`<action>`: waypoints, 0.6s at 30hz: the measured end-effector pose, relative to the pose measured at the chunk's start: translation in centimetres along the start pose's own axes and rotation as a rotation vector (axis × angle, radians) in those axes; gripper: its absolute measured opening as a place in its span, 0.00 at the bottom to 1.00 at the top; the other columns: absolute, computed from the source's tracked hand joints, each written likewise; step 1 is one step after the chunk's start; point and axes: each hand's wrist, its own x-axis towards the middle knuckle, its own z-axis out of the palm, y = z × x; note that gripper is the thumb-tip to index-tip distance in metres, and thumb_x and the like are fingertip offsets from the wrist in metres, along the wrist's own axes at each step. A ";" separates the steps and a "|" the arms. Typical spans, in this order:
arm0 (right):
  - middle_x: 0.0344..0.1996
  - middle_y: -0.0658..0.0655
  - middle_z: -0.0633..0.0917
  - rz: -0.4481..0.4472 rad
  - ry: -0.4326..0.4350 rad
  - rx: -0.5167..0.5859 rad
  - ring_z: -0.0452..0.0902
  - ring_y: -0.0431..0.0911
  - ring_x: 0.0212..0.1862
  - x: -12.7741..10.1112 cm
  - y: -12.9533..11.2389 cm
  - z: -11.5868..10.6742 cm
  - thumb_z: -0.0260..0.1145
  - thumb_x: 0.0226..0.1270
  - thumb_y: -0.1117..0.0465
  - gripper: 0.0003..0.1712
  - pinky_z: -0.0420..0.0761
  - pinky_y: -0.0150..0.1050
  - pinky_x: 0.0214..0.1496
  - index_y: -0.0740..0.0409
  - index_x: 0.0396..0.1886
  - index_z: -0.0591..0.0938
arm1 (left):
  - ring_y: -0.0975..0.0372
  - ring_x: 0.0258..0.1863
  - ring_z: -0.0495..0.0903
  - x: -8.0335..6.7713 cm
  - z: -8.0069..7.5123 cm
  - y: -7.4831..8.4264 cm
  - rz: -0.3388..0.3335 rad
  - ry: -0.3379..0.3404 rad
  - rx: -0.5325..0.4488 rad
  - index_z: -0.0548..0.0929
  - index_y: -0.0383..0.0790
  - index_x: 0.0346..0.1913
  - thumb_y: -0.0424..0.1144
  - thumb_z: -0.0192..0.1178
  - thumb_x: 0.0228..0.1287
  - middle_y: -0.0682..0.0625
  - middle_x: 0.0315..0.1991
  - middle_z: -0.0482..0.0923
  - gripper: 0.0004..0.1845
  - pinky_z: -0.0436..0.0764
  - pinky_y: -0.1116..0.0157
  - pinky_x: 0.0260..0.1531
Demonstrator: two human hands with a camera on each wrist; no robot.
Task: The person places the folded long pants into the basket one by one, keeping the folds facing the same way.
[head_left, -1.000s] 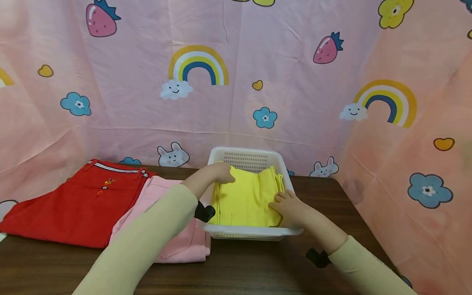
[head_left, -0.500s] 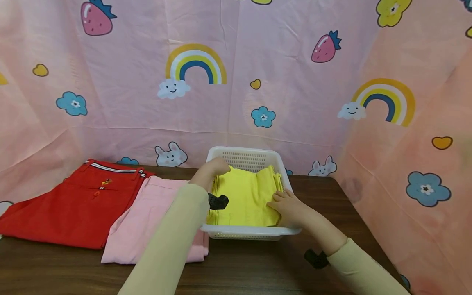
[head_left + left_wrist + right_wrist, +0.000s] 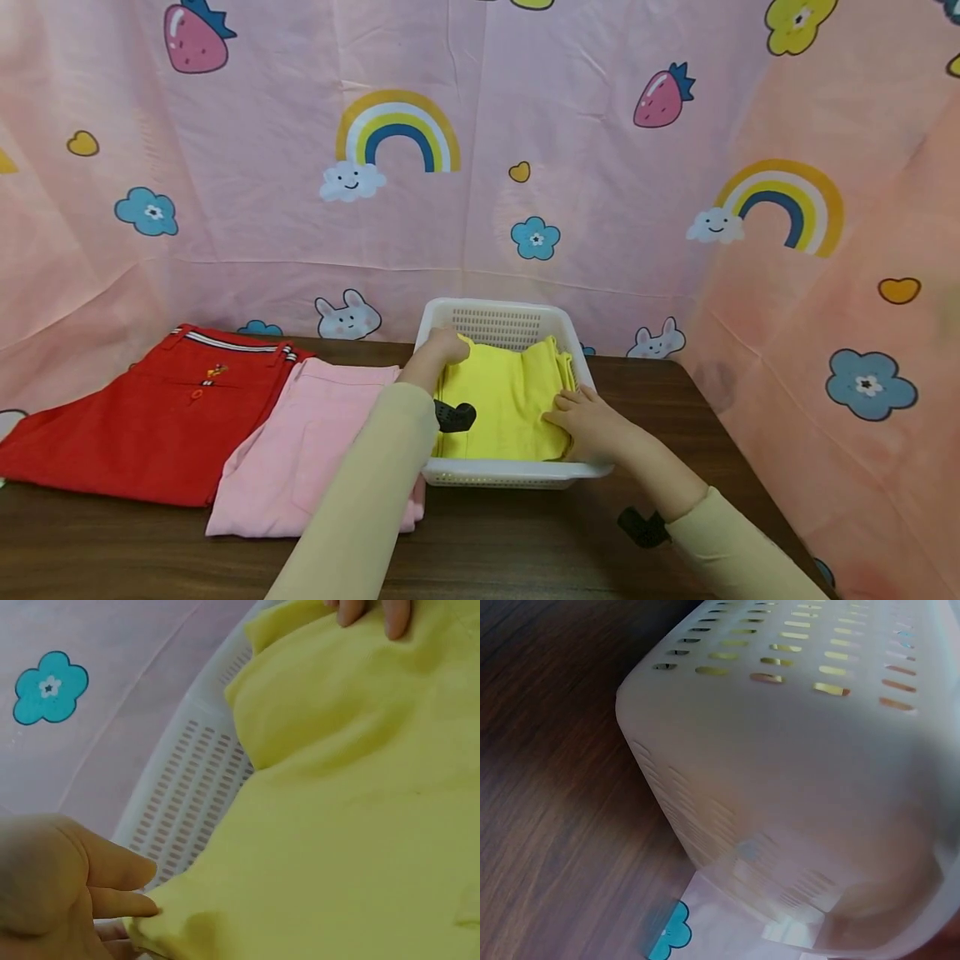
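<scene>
A folded yellow garment lies in a white plastic basket. My left hand is at the garment's far left corner, inside the basket. In the left wrist view, fingers of that left hand touch the edge of the cloth, and the thumb stays apart from it above the slotted basket wall. My right hand rests along the garment's right side, fingers extended on the cloth. Fingertips of the right hand also show at the top of the left wrist view. The right wrist view shows mainly the basket's outer wall.
Folded pink trousers lie left of the basket, partly behind the left sleeve. Farther left are folded red trousers with a striped waistband. All stand on a dark wooden table, with a patterned pink cloth hanging behind and at the sides.
My left forearm has swung to the right, uncovering more of the pink trousers, while the hand stays near the far left corner. The right hand has hardly moved.
</scene>
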 end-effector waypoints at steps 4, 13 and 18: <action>0.60 0.66 0.73 -0.012 -0.007 -0.038 0.60 0.63 0.66 0.0 0.0 -0.1 0.74 0.52 0.48 0.37 0.49 0.60 0.68 0.61 0.60 0.77 | 0.44 0.67 0.54 1.8 1.0 -1.1 -0.002 -0.029 0.086 0.66 0.24 0.65 0.39 0.43 0.66 0.32 0.66 0.62 0.28 0.59 0.57 0.63; 0.59 0.66 0.74 -0.025 -0.002 -0.036 0.62 0.62 0.65 -0.4 0.0 -0.4 0.73 0.54 0.53 0.34 0.52 0.60 0.68 0.61 0.60 0.78 | 0.53 0.61 0.61 -4.9 -0.9 2.7 -0.092 -0.103 0.089 0.82 0.29 0.38 0.30 0.45 0.69 0.34 0.71 0.51 0.13 0.69 0.67 0.36; 0.61 0.66 0.73 0.024 -0.018 -0.025 0.60 0.62 0.67 -0.4 -0.3 -0.5 0.73 0.53 0.54 0.34 0.51 0.58 0.69 0.60 0.61 0.78 | 0.55 0.39 0.64 -5.0 -0.3 3.3 -0.192 -0.116 0.076 0.82 0.26 0.49 0.25 0.54 0.62 0.37 0.74 0.28 0.14 0.61 0.68 0.21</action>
